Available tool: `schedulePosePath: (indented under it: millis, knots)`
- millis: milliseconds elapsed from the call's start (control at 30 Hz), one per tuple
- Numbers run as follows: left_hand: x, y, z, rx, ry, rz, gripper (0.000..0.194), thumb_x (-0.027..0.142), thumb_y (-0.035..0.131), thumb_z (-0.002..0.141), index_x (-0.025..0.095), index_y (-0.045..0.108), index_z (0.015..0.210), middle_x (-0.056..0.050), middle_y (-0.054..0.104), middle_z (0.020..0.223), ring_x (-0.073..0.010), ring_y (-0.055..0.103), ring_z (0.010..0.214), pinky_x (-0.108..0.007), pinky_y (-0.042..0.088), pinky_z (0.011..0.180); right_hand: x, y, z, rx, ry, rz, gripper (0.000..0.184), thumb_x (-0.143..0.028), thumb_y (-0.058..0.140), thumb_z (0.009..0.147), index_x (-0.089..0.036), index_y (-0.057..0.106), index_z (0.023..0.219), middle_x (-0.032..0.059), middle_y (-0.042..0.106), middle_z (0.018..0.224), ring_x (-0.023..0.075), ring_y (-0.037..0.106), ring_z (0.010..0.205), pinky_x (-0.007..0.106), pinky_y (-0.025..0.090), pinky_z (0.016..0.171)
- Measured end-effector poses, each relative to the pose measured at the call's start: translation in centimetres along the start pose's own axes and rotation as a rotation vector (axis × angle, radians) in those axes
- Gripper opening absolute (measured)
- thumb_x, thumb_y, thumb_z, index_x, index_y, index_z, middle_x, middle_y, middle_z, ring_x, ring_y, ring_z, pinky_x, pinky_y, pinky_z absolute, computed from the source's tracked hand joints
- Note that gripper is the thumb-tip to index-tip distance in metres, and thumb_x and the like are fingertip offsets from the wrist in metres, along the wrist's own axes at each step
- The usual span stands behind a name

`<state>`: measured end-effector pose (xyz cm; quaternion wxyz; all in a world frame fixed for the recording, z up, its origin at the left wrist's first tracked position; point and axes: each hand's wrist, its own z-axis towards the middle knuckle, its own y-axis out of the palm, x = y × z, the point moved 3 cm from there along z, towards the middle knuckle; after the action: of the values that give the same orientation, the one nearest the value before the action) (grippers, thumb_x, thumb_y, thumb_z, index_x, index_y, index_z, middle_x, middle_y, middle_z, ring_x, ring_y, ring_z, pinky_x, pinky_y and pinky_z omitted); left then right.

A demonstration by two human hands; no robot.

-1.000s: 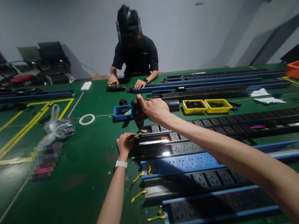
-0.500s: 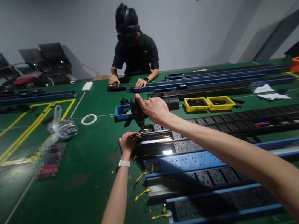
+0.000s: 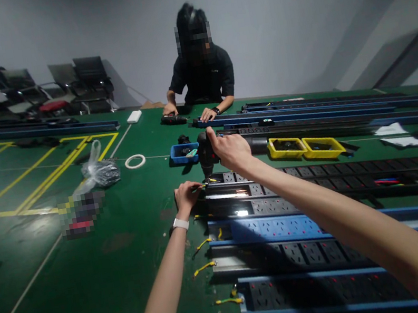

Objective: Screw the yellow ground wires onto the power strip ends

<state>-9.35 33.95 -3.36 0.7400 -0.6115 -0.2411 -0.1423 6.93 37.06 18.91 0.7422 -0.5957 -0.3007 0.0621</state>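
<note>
My right hand (image 3: 232,150) is wrapped round a black power drill (image 3: 205,152), held upright with its chuck pointing down over the left end of a black power strip (image 3: 308,171). At that same end my left hand (image 3: 187,196) is closed, its fingertips pinching a short yellow-green wire (image 3: 204,185). Nearer to me lie several more strips, among them a blue-railed strip (image 3: 273,228) and a front strip (image 3: 315,291). Short yellow wires (image 3: 204,269) stick out from their left ends. Where the drill tip meets the strip is too small to make out.
A blue bin (image 3: 185,159) and two yellow bins (image 3: 324,154) with small parts stand behind the strips. Across the green table a co-worker (image 3: 205,74) handles another drill (image 3: 174,119). A white ring (image 3: 135,161) and a plastic bag (image 3: 103,171) lie to the left.
The whole view has shifted, with things now sitting farther right in the picture. Both hands keep their places at the strip's end, still holding the drill and the wire.
</note>
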Motion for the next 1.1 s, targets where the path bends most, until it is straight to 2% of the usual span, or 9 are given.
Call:
schedulePosePath:
  millis: [167,533,700,867,1100]
  knots:
    - [-0.14,0.23,-0.09,-0.006,0.006,0.007,0.021,0.043,0.061,0.088,0.034,0.075,0.101,0.0,0.071,0.111,-0.0176,0.061,0.102,-0.026,0.037,0.08,0.28,0.08,-0.1,-0.012,0.013,-0.002,0.073,-0.02,0.038,0.092,-0.013,0.003,0.156,0.0172,0.068,0.103,0.0198,0.069,0.093,0.026,0.047,0.079]
    - [-0.35,0.41,0.04,-0.001,0.015,-0.008,0.023,0.048,0.059,0.088,0.035,0.075,0.1,0.001,0.071,0.109,-0.0164,0.062,0.101,-0.025,0.036,0.076,0.75,0.17,-0.56,-0.018,0.003,0.002,0.077,-0.015,0.034,0.092,-0.01,-0.009,0.156,0.0184,0.067,0.107,0.0191,0.068,0.098,0.026,0.048,0.083]
    - [-0.11,0.15,-0.11,-0.011,0.019,0.003,0.024,0.049,0.059,0.088,0.035,0.074,0.101,0.002,0.071,0.11,-0.0162,0.062,0.101,-0.025,0.036,0.076,0.98,0.47,-0.56,-0.02,0.013,0.018,0.079,-0.016,0.037,0.091,-0.009,-0.007,0.156,0.018,0.067,0.104,0.0194,0.069,0.097,0.025,0.049,0.082]
    - [-0.02,0.01,-0.17,-0.014,0.03,-0.003,0.026,0.048,0.057,0.089,0.034,0.074,0.103,0.0,0.071,0.11,-0.0161,0.062,0.1,-0.024,0.036,0.075,1.03,0.76,-0.4,0.0,0.02,0.048,0.08,-0.015,0.041,0.089,-0.013,-0.002,0.156,0.0188,0.068,0.103,0.0227,0.069,0.096,0.031,0.051,0.082]
    - [-0.28,0.33,0.03,-0.006,0.03,-0.004,0.026,0.049,0.059,0.088,0.034,0.075,0.102,0.001,0.071,0.109,-0.0147,0.063,0.098,-0.022,0.038,0.076,0.69,0.39,-0.71,-0.003,-0.003,0.042,0.071,-0.014,0.034,0.091,-0.009,0.003,0.155,0.0192,0.067,0.104,0.0211,0.069,0.099,0.028,0.05,0.084]
